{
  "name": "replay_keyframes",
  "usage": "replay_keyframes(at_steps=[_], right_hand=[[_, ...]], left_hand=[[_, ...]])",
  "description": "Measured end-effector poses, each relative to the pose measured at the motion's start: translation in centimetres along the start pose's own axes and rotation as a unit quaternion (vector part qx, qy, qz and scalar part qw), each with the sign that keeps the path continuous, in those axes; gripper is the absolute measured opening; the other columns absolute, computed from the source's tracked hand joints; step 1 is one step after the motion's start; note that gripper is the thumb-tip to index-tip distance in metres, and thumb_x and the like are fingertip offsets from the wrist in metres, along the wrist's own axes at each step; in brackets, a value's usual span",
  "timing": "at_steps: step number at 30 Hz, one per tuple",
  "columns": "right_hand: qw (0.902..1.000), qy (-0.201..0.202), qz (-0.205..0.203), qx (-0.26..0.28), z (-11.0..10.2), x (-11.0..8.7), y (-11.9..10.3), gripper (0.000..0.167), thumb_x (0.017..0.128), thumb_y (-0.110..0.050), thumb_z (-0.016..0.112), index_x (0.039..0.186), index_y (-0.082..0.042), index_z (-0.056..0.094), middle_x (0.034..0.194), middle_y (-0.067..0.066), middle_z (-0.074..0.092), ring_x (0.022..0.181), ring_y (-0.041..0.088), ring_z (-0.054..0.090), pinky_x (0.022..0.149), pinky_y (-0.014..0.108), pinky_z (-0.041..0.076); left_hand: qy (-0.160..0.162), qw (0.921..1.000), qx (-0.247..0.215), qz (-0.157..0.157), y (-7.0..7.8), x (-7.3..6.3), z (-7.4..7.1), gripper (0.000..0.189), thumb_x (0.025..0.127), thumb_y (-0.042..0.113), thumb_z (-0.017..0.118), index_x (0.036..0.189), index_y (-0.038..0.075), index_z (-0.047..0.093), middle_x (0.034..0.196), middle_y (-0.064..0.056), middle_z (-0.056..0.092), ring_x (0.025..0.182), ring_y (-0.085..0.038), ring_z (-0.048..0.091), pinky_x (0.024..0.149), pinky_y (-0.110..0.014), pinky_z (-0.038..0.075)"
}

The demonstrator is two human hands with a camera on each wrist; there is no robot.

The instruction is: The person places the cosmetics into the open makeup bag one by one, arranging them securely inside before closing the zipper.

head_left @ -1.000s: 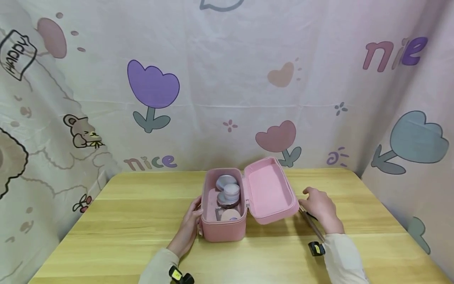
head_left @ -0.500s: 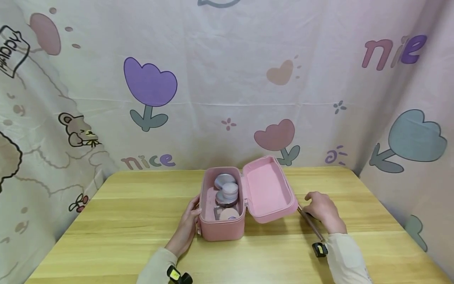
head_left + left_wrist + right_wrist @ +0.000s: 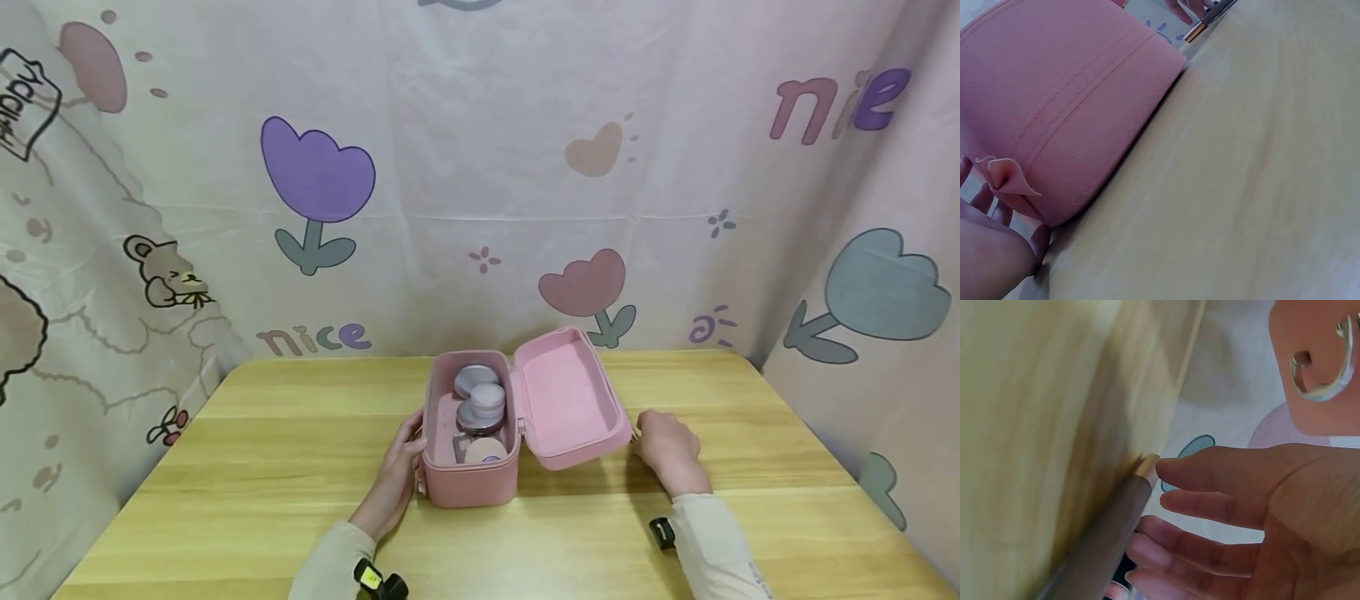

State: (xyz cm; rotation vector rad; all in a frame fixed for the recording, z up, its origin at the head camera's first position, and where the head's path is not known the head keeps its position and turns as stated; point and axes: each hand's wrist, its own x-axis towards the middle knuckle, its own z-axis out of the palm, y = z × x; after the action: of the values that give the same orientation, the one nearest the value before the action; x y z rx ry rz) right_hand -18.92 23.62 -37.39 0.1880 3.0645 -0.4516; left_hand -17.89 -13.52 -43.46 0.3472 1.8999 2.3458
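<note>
Pink leather-look rectangular case (image 3: 468, 487) sits lower centre, lid (image 3: 570, 396) folded out right. My left hand (image 3: 397, 475) braces its left wall, not clasped round it. Right hand (image 3: 670, 450), right of the lid: fingers loose at a brown, copper-tipped round stick (image 3: 1100, 544), no grasp visible; contact unclear. Risks: fingertip nudge rolls the stick; knuckles clip the lid, jolting the stacked silver-white round containers (image 3: 487, 400).

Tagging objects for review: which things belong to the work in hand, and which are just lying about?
Seemingly in use:
open pink stitched box, left hand against it
round silvery and pale containers inside
slim brown stick with coppery tip, at right hand

Only surroundings:
white cartoon-print curtain
yellowish wood-grain table
</note>
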Motion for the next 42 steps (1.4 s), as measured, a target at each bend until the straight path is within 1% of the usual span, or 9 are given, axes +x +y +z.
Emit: replay_keyframes(at_steps=[5, 9, 13, 16, 22, 26, 31, 36, 42], right_hand=[[1.0000, -0.007, -0.002, -0.005, 0.7, -0.1, 0.0, 0.011, 0.082, -0.011, 0.063, 0.072, -0.007, 0.058, 0.082, 0.019, 0.062, 0.069, 0.033, 0.058, 0.057, 0.049, 0.046], [0.9999, -0.013, 0.000, 0.006, 1.2, 0.0, 0.1, 0.013, 0.083, -0.016, 0.061, 0.074, -0.008, 0.061, 0.083, 0.019, 0.063, 0.071, 0.033, 0.059, 0.058, 0.049, 0.046], [0.9996, -0.011, -0.019, 0.018, 1.5, 0.2, 0.2, 0.016, 0.085, -0.021, 0.059, 0.082, -0.007, 0.065, 0.090, 0.023, 0.065, 0.078, 0.038, 0.062, 0.059, 0.052, 0.047], [0.9989, -0.013, -0.038, 0.023, 1.7, 0.4, 0.3, 0.019, 0.085, -0.023, 0.060, 0.087, -0.006, 0.067, 0.093, 0.023, 0.065, 0.082, 0.040, 0.062, 0.060, 0.053, 0.048], [0.9980, -0.022, -0.049, 0.033, 1.3, 0.9, 0.5, 0.026, 0.087, -0.026, 0.060, 0.095, -0.003, 0.068, 0.098, 0.023, 0.066, 0.089, 0.043, 0.062, 0.065, 0.056, 0.048], [0.9978, -0.029, -0.052, 0.031, 1.1, 1.2, 0.7, 0.034, 0.089, -0.029, 0.058, 0.101, 0.001, 0.067, 0.103, 0.027, 0.064, 0.094, 0.047, 0.060, 0.068, 0.057, 0.048], [0.9971, -0.043, -0.057, 0.027, 0.7, 1.5, 0.8, 0.041, 0.088, -0.033, 0.059, 0.107, 0.003, 0.064, 0.106, 0.030, 0.063, 0.095, 0.050, 0.059, 0.069, 0.059, 0.048], [0.9961, -0.057, -0.062, 0.025, 0.3, 1.9, 0.9, 0.045, 0.088, -0.033, 0.059, 0.115, 0.002, 0.063, 0.113, 0.031, 0.061, 0.101, 0.052, 0.057, 0.072, 0.062, 0.046], [0.9941, -0.083, -0.065, 0.026, 0.7, 2.2, 1.0, 0.047, 0.088, -0.035, 0.056, 0.119, 0.000, 0.062, 0.115, 0.030, 0.060, 0.101, 0.049, 0.057, 0.073, 0.063, 0.046]], left_hand=[[0.001, 1.0000, 0.000, -0.008, 0.0, -0.3, 0.1, 0.065, 0.094, 0.019, 0.042, 0.153, 0.004, 0.019, 0.156, -0.018, 0.016, 0.141, -0.034, 0.014, 0.111, -0.045, 0.011], [-0.001, 1.0000, 0.002, -0.007, 0.0, -0.4, 0.1, 0.064, 0.094, 0.018, 0.041, 0.153, 0.005, 0.019, 0.156, -0.018, 0.016, 0.142, -0.033, 0.014, 0.111, -0.045, 0.010], [-0.002, 1.0000, 0.002, -0.004, -0.1, -0.4, 0.0, 0.065, 0.093, 0.018, 0.042, 0.153, 0.004, 0.019, 0.156, -0.018, 0.016, 0.142, -0.033, 0.013, 0.112, -0.048, 0.007], [-0.002, 1.0000, 0.000, -0.003, -0.1, -0.4, -0.1, 0.066, 0.093, 0.018, 0.041, 0.153, 0.004, 0.018, 0.156, -0.019, 0.015, 0.142, -0.034, 0.012, 0.112, -0.049, 0.006], [-0.003, 1.0000, -0.007, -0.002, -0.2, 0.0, -0.1, 0.066, 0.093, 0.018, 0.041, 0.153, 0.004, 0.018, 0.156, -0.018, 0.015, 0.142, -0.034, 0.013, 0.112, -0.048, 0.008], [-0.003, 1.0000, -0.004, -0.002, -0.2, 0.1, 0.0, 0.066, 0.093, 0.020, 0.043, 0.153, 0.005, 0.018, 0.156, -0.018, 0.016, 0.142, -0.033, 0.014, 0.112, -0.047, 0.009], [0.003, 1.0000, -0.003, -0.009, -0.1, 0.5, 0.0, 0.065, 0.093, 0.018, 0.042, 0.153, 0.005, 0.019, 0.156, -0.017, 0.017, 0.142, -0.032, 0.014, 0.113, -0.046, 0.010], [-0.003, 0.9999, -0.011, -0.007, 0.2, 1.0, 0.2, 0.063, 0.094, 0.015, 0.040, 0.152, 0.004, 0.019, 0.155, -0.019, 0.018, 0.142, -0.033, 0.015, 0.113, -0.047, 0.009], [-0.008, 0.9999, -0.008, -0.008, 0.3, 0.8, 0.1, 0.065, 0.092, 0.015, 0.042, 0.151, 0.001, 0.018, 0.154, -0.022, 0.018, 0.141, -0.035, 0.016, 0.113, -0.048, 0.010]])
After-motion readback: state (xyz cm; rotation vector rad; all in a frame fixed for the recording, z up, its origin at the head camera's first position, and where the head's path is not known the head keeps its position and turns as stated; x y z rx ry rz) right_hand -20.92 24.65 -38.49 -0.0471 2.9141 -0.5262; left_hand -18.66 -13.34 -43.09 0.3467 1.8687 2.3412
